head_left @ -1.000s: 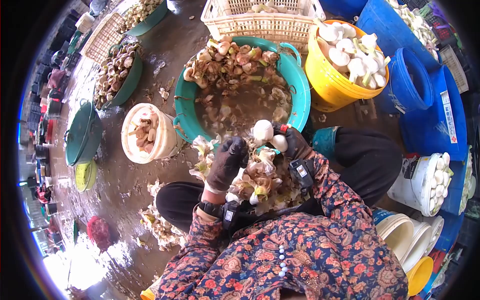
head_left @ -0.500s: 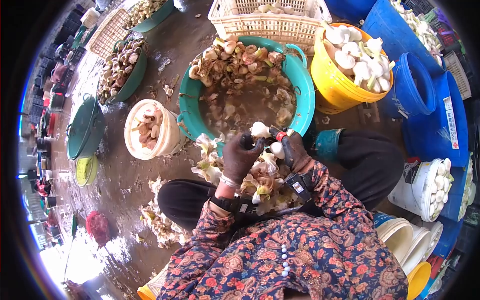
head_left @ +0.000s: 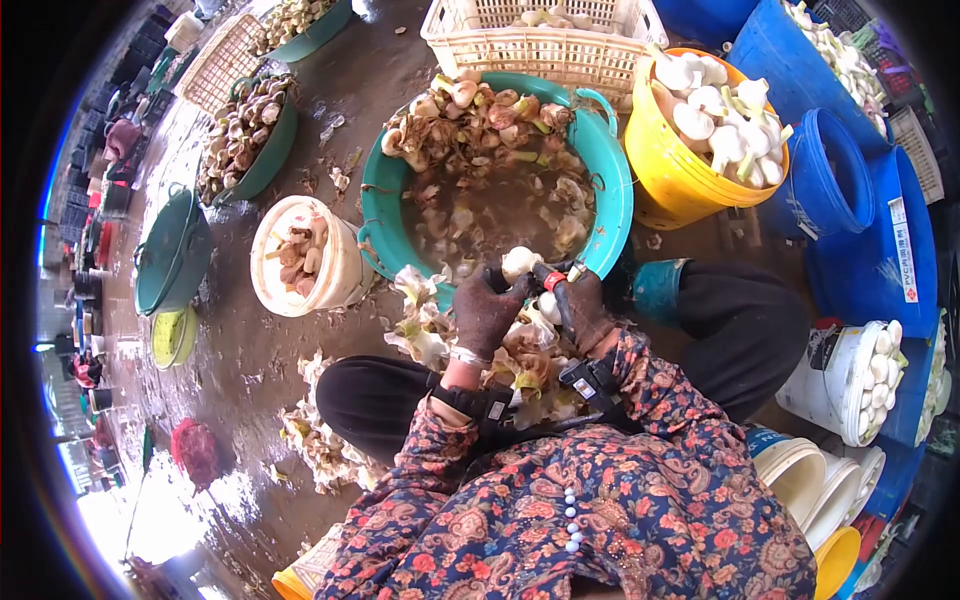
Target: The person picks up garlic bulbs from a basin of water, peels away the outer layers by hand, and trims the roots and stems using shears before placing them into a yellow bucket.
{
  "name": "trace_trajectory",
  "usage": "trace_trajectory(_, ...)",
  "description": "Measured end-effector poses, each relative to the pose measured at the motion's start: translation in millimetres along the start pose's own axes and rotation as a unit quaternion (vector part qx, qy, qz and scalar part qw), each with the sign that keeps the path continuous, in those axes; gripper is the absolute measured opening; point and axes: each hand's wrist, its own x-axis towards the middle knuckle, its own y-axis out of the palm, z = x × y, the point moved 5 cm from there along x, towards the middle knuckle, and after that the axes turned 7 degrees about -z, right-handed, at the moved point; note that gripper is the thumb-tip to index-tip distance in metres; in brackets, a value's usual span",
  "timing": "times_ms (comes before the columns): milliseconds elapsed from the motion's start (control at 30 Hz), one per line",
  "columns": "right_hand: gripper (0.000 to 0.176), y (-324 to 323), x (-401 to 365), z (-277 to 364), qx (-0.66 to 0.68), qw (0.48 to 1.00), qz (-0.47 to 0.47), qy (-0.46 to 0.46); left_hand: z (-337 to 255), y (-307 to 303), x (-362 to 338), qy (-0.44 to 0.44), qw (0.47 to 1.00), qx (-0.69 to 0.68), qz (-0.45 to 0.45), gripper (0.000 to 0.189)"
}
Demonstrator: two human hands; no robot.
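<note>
My left hand (head_left: 487, 312), in a dark soiled glove, is closed around a peeled white garlic bulb (head_left: 519, 263) above the near rim of the green tub (head_left: 372, 205). Opposite it, my right hand (head_left: 586, 312), gloved too, is closed on a slim dark tool with a red band (head_left: 553, 281); its tip meets the bulb, and I cannot make out a blade. A second white bulb (head_left: 549, 307) shows between the hands, against the right fingers. Loose garlic skins (head_left: 535, 350) pile up below in my lap. Unpeeled bulbs (head_left: 500, 115) and murky water fill the tub.
A yellow bucket (head_left: 655, 185) of clean garlic bulbs stands right of the tub, beside a blue bucket (head_left: 835, 170). On the left is a white bucket (head_left: 340, 265) with trimmings. Behind the tub sits a cream crate (head_left: 540, 60). Skins (head_left: 325, 440) litter the wet floor.
The red-banded tool and the right fingers have shifted slightly left and down against the bulb. My left hand stays closed on the bulb. The whole view has shifted a little.
</note>
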Motion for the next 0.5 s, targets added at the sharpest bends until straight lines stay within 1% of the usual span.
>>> trace_trajectory(67,0.021,-4.1,-0.1,-2.7,0.001,1.000,-0.014,0.014,3.4,1.3,1.5,0.018,0.999,0.026,0.015,0.026)
trace_trajectory(100,0.020,-4.6,-0.9,-2.7,0.003,0.999,-0.026,0.028,14.1,3.3,3.2,0.018,0.999,0.027,0.014,0.026)
trace_trajectory(133,0.020,-5.5,-1.9,-0.5,0.003,0.999,-0.025,0.028,33.6,7.8,4.8,-0.024,0.999,-0.035,0.023,0.024)
trace_trajectory(200,0.016,-5.8,-4.7,3.4,0.028,0.995,0.006,0.092,42.7,8.8,6.7,-0.110,0.983,-0.143,0.041,0.022)
trace_trajectory(233,0.016,-8.5,-2.3,1.0,0.028,0.995,0.005,0.092,43.6,8.2,4.5,-0.110,0.983,-0.143,0.042,0.022)
trace_trajectory(300,0.019,-6.3,0.8,-9.7,0.087,0.983,0.028,0.159,29.1,-2.6,-0.9,-0.164,0.955,-0.245,0.024,0.022)
trace_trajectory(333,0.019,-5.8,0.8,-10.9,0.087,0.983,0.029,0.159,25.3,-5.0,-2.2,-0.181,0.949,-0.259,0.016,0.020)
trace_trajectory(367,0.019,-3.8,-1.4,-7.5,0.071,0.986,0.027,0.146,30.2,-3.9,-1.7,-0.181,0.949,-0.259,0.016,0.020)
trace_trajectory(433,0.020,-9.6,-1.1,-6.3,0.053,0.989,0.027,0.132,42.3,-0.1,1.7,-0.112,0.991,-0.076,0.023,0.020)
trace_trajectory(467,0.022,-12.4,2.5,7.4,-0.191,0.969,0.120,-0.098,47.1,-0.8,2.8,-0.143,0.983,-0.113,-0.018,0.020)
trace_trajectory(500,0.024,-6.2,-2.6,7.5,-0.411,0.832,0.197,-0.317,51.4,-4.5,9.8,-0.097,0.988,-0.102,-0.056,0.018)
